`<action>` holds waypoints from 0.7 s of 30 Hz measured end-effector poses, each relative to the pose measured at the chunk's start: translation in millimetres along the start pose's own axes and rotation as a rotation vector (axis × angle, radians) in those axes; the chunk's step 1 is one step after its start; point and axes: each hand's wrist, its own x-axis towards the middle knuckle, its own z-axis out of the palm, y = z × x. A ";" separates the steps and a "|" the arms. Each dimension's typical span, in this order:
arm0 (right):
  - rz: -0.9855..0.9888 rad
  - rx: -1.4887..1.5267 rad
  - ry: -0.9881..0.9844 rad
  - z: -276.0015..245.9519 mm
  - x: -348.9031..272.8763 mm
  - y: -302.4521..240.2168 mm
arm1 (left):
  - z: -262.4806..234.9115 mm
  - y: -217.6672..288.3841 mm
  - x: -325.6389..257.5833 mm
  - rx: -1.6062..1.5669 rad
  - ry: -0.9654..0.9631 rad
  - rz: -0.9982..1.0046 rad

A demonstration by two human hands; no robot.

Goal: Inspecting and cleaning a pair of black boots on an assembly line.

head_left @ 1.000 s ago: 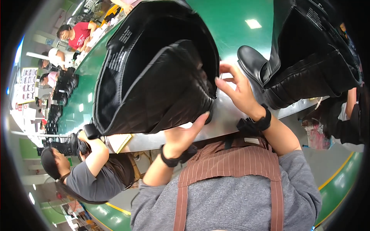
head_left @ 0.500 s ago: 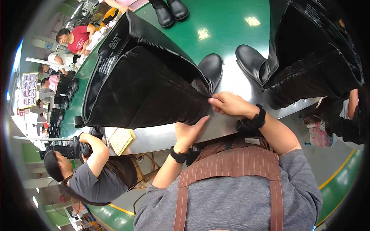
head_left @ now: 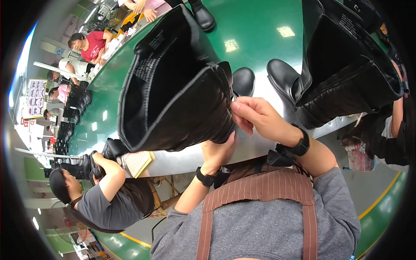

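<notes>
At the green worktable (head_left: 255, 39), the black boot (head_left: 173, 89) before me has its near flap (head_left: 193, 115) newly lifted, apparently narrowing the side opening, as my right hand (head_left: 260, 115) pinches the edge and my left hand (head_left: 216, 154), clasp hidden, supports it.

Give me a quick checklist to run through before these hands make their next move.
1. Right hand at the held tall black boot's side edge: ok, thumb and fingers closed there.
2. Left hand steadying the shaft's near side: ok, touching it.
3. Zipper pull pinched: cannot tell, fingers hide that spot.
4. Sole flat on the table: cannot tell, the shaft blocks it.
5. Other tall black boot clear: ok, toes apart.
6. Yellow-edged pad away from left hand: ok.
</notes>
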 end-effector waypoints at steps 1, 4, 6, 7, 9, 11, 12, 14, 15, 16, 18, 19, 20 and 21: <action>-0.031 0.001 -0.010 4.1 1.2 -13.8 | -0.9 3.2 -0.1 -0.006 0.010 0.000; 0.001 0.050 -0.020 21.9 4.3 -52.0 | -2.6 11.5 -0.3 -0.057 0.021 0.005; -0.062 0.012 -0.046 26.4 4.6 -75.2 | -5.1 12.9 -2.5 -0.013 -0.014 -0.132; -0.059 -0.003 -0.048 28.2 3.8 -84.6 | -4.6 12.0 -3.1 -0.091 0.027 -0.055; -0.125 0.003 -0.073 34.3 8.9 -94.2 | -6.2 7.2 -4.3 -0.069 -0.074 -0.174; -0.079 -0.002 -0.068 38.1 16.1 -96.0 | -5.0 3.1 -3.6 -0.102 -0.084 -0.192; -0.065 -0.040 -0.067 38.5 18.7 -94.7 | -5.3 3.3 -1.8 -0.110 -0.094 -0.142; -0.053 -0.024 -0.014 33.1 24.2 -92.1 | -8.1 12.6 4.3 -0.092 -0.071 0.010; -0.084 -0.139 0.027 29.4 25.4 -90.9 | -13.8 23.0 7.9 -0.183 -0.123 -0.079; -0.139 -0.133 -0.032 25.8 26.0 -89.6 | -22.1 38.5 9.8 -0.042 0.063 0.183; -0.108 -0.175 -0.028 23.5 25.3 -86.0 | -54.7 80.4 19.1 0.316 0.344 0.691; -0.108 -0.219 -0.045 22.0 25.5 -84.1 | -60.7 100.9 36.5 0.073 0.593 0.859; -0.143 -0.212 -0.038 22.4 24.7 -81.2 | -65.9 121.9 52.9 -0.124 0.849 1.033; -0.157 -0.226 -0.030 21.9 25.4 -78.0 | -88.2 147.3 50.4 0.125 0.747 1.027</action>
